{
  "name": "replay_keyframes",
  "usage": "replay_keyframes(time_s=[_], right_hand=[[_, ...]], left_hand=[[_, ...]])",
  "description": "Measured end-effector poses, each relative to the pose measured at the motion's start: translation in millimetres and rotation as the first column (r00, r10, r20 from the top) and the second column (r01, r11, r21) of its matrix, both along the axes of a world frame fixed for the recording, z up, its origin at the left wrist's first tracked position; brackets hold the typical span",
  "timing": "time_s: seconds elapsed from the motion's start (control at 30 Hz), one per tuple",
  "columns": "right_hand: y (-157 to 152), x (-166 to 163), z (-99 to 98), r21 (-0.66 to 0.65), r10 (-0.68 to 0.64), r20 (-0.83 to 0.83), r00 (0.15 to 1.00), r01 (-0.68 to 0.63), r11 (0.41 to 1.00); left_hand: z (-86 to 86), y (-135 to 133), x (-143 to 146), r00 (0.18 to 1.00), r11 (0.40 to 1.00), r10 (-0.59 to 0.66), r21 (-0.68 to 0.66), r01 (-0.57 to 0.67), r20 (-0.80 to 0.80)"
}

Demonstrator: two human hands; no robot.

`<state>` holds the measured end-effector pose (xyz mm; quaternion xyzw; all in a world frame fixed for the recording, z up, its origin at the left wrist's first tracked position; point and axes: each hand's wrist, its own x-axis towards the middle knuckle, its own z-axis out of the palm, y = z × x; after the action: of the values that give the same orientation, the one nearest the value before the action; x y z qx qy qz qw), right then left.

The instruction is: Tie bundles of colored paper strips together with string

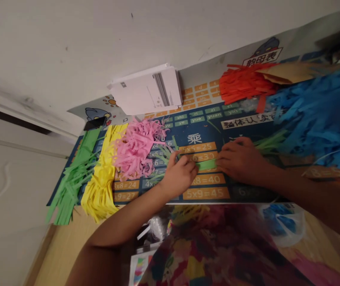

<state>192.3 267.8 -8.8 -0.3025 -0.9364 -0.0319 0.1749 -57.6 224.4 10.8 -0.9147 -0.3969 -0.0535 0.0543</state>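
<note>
A light green strip of paper lies across the table mat between my two hands, its fringed ends spreading out on both sides. My left hand is closed on the strip's left part, with green fringe showing behind and left of the fingers. Curled fingers of my right hand grip the right part, and more fringe sticks out beyond them. Just left of my left hand is a pile of pink fringed paper. To the right of my right hand lies a large blue fringed paper heap.
Yellow fringed paper and darker green fringed paper lie at the mat's left. A white stack of paper packs leans at the wall. Red fringed paper is at back right. Below the front edge sits a plastic bag with blue paper.
</note>
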Motion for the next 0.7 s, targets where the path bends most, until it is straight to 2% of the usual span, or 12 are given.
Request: replay_keyframes(time_s=[0.07, 0.17, 0.4, 0.5, 0.6, 0.7], right_hand=[[-1, -4, 2.3, 0.01, 0.103, 0.046, 0.994, -0.103, 0.995], [4, -8, 1.4, 0.031, 0.141, 0.085, 0.986, -0.144, 0.989], [11, -17, 5.3, -0.028, 0.04, 0.023, 0.999, -0.04, 0.999], [3, -26, 4.4, 0.011, 0.026, 0.019, 0.999, -0.026, 1.0], [-1, -24, -4.6, 0.068, 0.047, 0.025, 0.999, -0.048, 0.997], [1, -6, -17.5, 0.036, 0.027, -0.074, 0.997, -0.025, 0.999]], left_hand=[[3.8, 0, 5, 0.999, 1.0, -0.017, 0.002, 0.017, -0.031], [5.3, 2, 10, 1.0, 1.0, -0.011, 0.015, 0.011, -0.028], [-0.9, 7, 10, 0.999, 0.998, 0.046, 0.049, -0.047, 0.026], [-4.6, 5, 7, 0.997, 0.995, 0.043, 0.084, -0.048, 0.064], [-8.3, 1, 0, 0.992, 0.99, 0.055, 0.121, -0.068, 0.11], [-12.2, -3, -10, 0.983, 0.988, 0.095, 0.106, -0.112, 0.156]])
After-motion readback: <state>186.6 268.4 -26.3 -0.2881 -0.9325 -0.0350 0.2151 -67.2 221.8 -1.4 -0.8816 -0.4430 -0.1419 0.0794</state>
